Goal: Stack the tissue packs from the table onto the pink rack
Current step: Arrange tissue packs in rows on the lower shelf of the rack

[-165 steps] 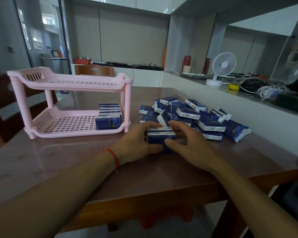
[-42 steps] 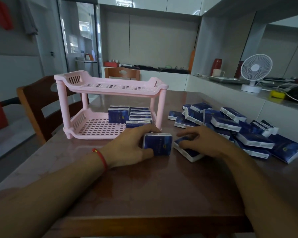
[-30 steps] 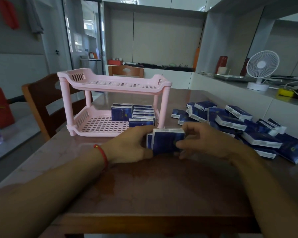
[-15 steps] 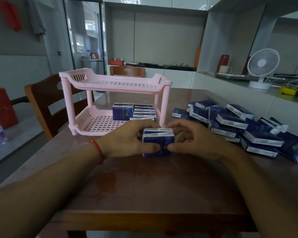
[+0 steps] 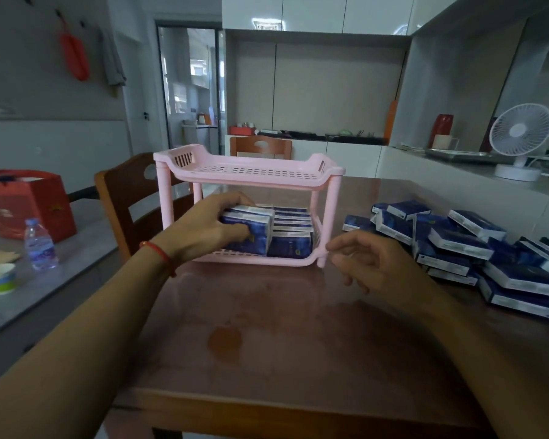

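The two-tier pink rack [image 5: 249,171] stands at the middle of the brown table [image 5: 282,337]. My left hand [image 5: 210,228] reaches into its lower shelf and grips a small stack of blue tissue packs [image 5: 249,229], set down beside a row of packs [image 5: 293,231] standing on that shelf. My right hand [image 5: 366,259] hovers just right of the rack's front right leg, fingers loosely apart, holding nothing. A loose pile of blue tissue packs [image 5: 463,248] lies on the table to the right. The upper shelf holds nothing.
A wooden chair [image 5: 130,201] stands left of the table and another chair [image 5: 260,147] behind the rack. On a grey surface at the left are a water bottle [image 5: 40,245], a paper cup [image 5: 0,278] and a red bag [image 5: 29,204]. A white fan [image 5: 520,137] sits on the right counter.
Both hands squared a small stack of packs on the table. My left hand then carried it into the rack's lower shelf, and my right hand let go and drew back.
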Action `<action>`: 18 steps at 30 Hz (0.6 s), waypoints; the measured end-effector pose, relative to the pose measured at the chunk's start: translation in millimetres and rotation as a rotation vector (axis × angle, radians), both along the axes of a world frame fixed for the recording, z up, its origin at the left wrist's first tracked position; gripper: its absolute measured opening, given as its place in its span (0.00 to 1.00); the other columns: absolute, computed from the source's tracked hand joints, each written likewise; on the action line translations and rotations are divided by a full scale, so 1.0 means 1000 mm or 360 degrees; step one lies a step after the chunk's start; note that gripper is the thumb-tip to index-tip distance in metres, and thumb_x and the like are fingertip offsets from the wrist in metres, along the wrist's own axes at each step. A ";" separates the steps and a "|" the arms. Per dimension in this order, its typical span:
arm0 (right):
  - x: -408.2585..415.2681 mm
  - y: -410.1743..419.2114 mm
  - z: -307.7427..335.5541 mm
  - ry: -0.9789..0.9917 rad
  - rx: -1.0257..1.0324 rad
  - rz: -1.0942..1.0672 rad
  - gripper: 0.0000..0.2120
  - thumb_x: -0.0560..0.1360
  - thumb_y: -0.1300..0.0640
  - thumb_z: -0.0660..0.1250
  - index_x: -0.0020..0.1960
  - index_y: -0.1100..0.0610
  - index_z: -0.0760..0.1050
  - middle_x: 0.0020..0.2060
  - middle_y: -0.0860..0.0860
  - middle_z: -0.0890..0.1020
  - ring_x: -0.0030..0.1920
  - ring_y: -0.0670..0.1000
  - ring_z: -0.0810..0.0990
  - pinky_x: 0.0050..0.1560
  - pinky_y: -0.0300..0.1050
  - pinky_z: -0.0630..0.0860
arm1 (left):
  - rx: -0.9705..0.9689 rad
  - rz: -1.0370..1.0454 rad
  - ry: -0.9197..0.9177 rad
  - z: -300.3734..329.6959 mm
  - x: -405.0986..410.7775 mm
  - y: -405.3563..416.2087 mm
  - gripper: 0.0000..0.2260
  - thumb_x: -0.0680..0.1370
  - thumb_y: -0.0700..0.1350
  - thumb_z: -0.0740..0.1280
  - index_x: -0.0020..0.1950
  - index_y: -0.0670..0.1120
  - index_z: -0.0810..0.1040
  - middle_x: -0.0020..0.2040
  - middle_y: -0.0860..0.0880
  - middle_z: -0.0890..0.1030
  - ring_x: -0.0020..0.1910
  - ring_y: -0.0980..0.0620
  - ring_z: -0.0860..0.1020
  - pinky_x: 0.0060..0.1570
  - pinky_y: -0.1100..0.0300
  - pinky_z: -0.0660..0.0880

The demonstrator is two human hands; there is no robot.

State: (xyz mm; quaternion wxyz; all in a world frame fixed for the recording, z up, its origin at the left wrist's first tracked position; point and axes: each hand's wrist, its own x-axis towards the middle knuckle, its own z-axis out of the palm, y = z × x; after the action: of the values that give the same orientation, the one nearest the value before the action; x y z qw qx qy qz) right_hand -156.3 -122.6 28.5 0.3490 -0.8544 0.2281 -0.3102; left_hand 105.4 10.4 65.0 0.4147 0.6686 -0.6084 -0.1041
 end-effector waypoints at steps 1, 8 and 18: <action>0.000 0.000 0.000 0.0006 -0.0013 -0.0003 0.07 0.77 0.53 0.69 0.55 0.50 0.79 0.47 0.48 0.82 0.38 0.42 0.81 0.34 0.32 0.75 | 0.0013 0.0082 -0.0042 -0.002 0.002 -0.002 0.15 0.69 0.46 0.69 0.55 0.50 0.79 0.49 0.51 0.83 0.47 0.56 0.81 0.46 0.62 0.77; 0.001 -0.002 -0.003 0.0085 -0.0136 -0.0023 0.06 0.77 0.55 0.69 0.53 0.49 0.79 0.47 0.47 0.82 0.41 0.42 0.81 0.39 0.33 0.79 | -0.0025 0.0523 -0.0203 -0.015 0.018 -0.018 0.13 0.74 0.48 0.71 0.57 0.48 0.77 0.50 0.49 0.79 0.46 0.52 0.79 0.48 0.57 0.75; 0.003 -0.009 -0.009 0.0248 -0.0253 -0.0069 0.07 0.78 0.53 0.68 0.51 0.42 0.77 0.47 0.41 0.81 0.43 0.37 0.80 0.41 0.37 0.81 | 0.0479 0.0472 -0.0447 -0.020 0.033 -0.043 0.27 0.69 0.59 0.71 0.68 0.61 0.71 0.67 0.47 0.66 0.64 0.43 0.73 0.70 0.47 0.70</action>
State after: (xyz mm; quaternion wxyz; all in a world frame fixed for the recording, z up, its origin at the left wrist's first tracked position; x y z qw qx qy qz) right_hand -153.1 -131.3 19.5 0.2544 -0.8958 0.2477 -0.2674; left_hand 138.2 -32.7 45.1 0.2327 0.8127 -0.5329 -0.0374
